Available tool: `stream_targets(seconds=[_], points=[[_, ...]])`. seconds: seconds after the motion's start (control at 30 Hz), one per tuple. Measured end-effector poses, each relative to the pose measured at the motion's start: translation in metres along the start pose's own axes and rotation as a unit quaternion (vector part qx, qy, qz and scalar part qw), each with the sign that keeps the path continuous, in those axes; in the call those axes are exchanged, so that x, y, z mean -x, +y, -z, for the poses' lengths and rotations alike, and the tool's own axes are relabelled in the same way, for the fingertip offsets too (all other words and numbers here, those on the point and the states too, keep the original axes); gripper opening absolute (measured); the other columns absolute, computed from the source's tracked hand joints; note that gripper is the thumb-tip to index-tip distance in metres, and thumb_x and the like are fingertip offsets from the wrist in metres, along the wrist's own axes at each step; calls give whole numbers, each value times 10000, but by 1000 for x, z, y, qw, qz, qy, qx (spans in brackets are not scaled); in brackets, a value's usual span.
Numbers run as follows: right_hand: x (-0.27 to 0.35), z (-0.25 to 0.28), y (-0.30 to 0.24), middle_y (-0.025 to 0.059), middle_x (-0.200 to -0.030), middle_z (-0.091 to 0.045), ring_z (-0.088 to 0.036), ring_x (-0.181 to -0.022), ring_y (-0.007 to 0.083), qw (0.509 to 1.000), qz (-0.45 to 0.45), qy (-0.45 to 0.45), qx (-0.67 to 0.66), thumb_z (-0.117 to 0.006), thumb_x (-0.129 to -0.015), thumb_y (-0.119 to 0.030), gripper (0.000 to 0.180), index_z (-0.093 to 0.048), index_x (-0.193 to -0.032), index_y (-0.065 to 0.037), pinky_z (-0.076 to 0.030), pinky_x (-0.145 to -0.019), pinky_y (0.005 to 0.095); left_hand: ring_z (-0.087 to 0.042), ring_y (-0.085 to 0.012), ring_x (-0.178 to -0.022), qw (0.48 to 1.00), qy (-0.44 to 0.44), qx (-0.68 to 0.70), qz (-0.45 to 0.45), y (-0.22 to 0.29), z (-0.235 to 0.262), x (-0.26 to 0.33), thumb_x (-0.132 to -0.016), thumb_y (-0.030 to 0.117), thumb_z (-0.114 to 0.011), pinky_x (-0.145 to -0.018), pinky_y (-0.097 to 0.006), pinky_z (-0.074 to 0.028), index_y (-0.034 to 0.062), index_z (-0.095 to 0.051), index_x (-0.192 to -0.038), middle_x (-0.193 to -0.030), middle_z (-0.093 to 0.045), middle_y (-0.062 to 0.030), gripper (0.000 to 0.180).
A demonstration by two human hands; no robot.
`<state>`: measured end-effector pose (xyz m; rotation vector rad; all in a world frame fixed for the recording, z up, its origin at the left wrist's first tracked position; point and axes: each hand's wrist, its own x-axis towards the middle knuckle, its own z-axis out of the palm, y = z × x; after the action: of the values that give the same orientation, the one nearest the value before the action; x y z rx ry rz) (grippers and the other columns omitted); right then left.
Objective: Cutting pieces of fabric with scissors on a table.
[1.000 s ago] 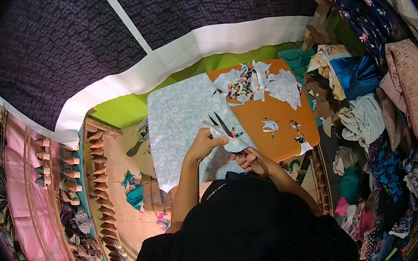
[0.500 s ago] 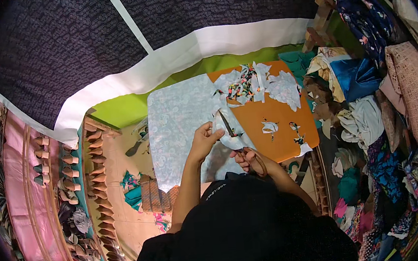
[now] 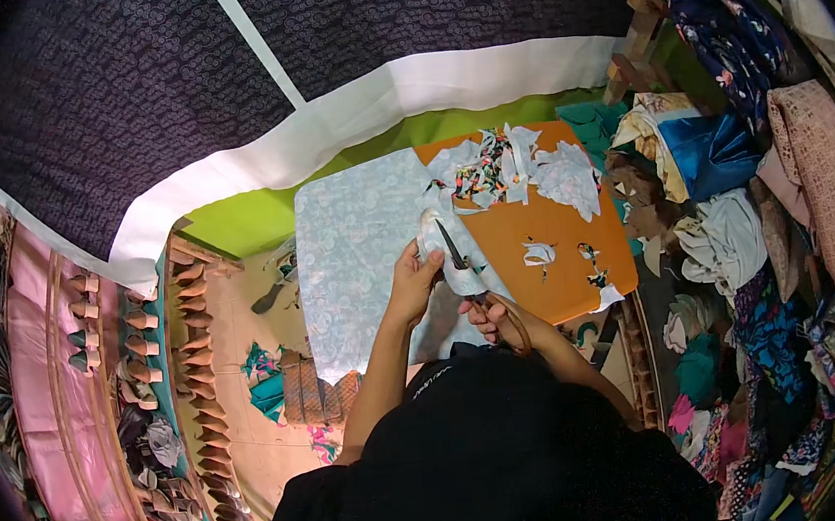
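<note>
Left hand: the left hand [image 3: 413, 279] is pinched on a white cloth piece [image 3: 429, 231], thumb on its near side
Right hand: the right hand [image 3: 492, 319] is wrapped round the handles of the scissors [image 3: 455, 247], close beside the wearer's black garment [image 3: 477, 456]
Blade: one dark blade shows, pointing away across the cloth piece – whether fabric lies between the blades I cannot tell
Cloth piece: held up in front of the body, over the inner edge of a pale patterned fabric sheet [image 3: 355, 236]
Table edges: the sheet covers the left part of the orange tabletop [image 3: 496, 238], its slanting edge running just beside the cloth piece; the top's rounded right edge is well apart from both hands
Room: orange surface shows right of the blade, between the floral-and-white scraps [image 3: 496, 168] at the far edge and two smaller ones nearer
Beyond: shoe rows [image 3: 206, 386] to the left, heaped fabrics [image 3: 722, 241] to the right
Since one second ago: two blade tips then stood apart; the cloth piece is now turned more upright – the scraps lie as before
</note>
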<state>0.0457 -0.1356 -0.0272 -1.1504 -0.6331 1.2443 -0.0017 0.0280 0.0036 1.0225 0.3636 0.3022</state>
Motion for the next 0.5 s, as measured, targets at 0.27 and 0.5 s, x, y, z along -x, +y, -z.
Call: stream_targets(seconds=[0.27,0.5], points=[[4,-9,-19,-59,-689,-300,-294,-538,20,996,-57,11,-64,-519,-508,-710,836,-391,-993,-40,-304,-490,163,-506,-73,-672,999,-31,-17,22,-14,9,-1,-803,190,-526,-582,-202,-393,23,-468,-994,-819,-559,-24,260],[2,-8,-15,-48,-703,-286,-270,-542,29,995,-27,-17,-98,-476,-501,-731,856,-387,-996,-38,-292,-505,179,-505,-164,-879,992,-83,85,35,-27,12,-1,-814,202,-499,-768,-301,-395,0,-448,-1008,-968,-532,-78,284]])
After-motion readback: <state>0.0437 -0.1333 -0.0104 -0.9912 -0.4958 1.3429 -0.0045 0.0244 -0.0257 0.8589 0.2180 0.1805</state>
